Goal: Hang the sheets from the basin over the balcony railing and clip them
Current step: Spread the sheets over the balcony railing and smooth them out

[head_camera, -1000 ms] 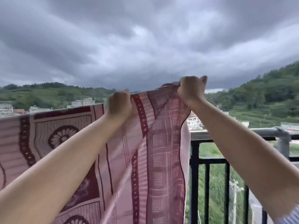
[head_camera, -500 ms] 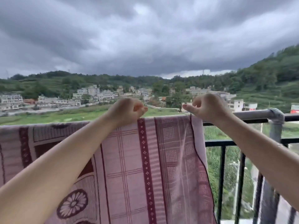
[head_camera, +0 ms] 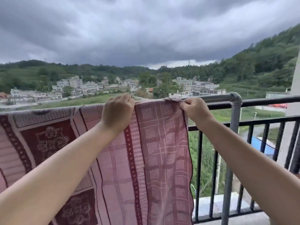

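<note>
no writing; hands (head_camera: 117,113) grip sheet (head_camera: 162,143)

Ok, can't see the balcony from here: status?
Left hand and right hand gripping sheet at railing. Sheet draped over. No clips visible.

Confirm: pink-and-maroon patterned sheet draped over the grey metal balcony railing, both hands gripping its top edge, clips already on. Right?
Not quite. The head view shows no clips on the pink-and-maroon patterned sheet. The rest stands: it hangs over the grey metal balcony railing, with the left hand and right hand gripping its top edge.
</note>
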Available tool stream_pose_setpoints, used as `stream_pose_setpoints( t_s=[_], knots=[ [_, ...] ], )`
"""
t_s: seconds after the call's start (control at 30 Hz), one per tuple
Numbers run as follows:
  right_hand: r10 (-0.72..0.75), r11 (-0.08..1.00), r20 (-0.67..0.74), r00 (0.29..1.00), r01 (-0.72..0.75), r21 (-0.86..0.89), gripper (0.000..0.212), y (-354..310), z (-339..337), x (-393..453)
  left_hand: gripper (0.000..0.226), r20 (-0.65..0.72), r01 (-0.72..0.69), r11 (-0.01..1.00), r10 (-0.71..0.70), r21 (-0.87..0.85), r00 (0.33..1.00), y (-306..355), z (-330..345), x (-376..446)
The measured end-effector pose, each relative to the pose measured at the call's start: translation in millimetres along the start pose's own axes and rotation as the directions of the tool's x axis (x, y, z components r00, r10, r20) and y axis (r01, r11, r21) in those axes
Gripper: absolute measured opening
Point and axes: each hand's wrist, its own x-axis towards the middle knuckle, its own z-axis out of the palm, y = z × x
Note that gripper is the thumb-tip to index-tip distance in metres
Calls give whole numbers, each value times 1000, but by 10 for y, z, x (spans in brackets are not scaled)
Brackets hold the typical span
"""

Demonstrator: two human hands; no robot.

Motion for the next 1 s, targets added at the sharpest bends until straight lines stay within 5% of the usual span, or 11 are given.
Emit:
stream_pose_setpoints(
  t_s=[0.2, 0.37, 0.43, 0.53, 0.63, 0.7, 0.77, 0.87, 1.0],
  knots=[
    [63, 994, -27, 998, -60, 96, 35, -144, -688, 591, 27, 25, 284, 937, -285, -202, 958, 356, -133, 697],
    [209, 950, -209, 955, -148, 275, 24, 122, -1471, 1321, 30, 105, 233, 933, -211, -274, 972, 1016, 108, 1561],
    [258, 956, -209, 943, -219, 193, 14, 335, -1693, 1508, 33, 168, 202, 931, -156, -304, 973, 1263, 323, 1871],
    [296, 935, -69, 953, -304, -185, 51, 717, -1813, 1517, 24, 391, 219, 924, -85, -313, 916, 1473, 703, 2109],
    [351, 928, 210, 913, -309, -207, 79, 1051, -1763, 1318, 27, 644, 200, 950, 1, -240, 765, 1539, 862, 2065],
    [270, 955, 267, 925, -221, -199, 65, 1221, -1747, 1199, 25, 520, 190, 916, 23, -352, 854, 1535, 768, 2011],
    [201, 978, 237, 951, -181, -101, 48, 1361, -1717, 1099, 25, 248, 149, 857, -26, -493, 968, 1560, 629, 1932],
    [135, 989, 148, 980, -143, 41, 37, 1507, -1739, 1045, 29, 147, -34, 868, 122, -496, 982, 1697, 422, 1669],
    [-33, 981, 105, 994, 52, -185, 24, 1511, -1860, 939, 29, 53, -181, 943, 203, -279, 978, 1708, 468, 1355]
  ],
)
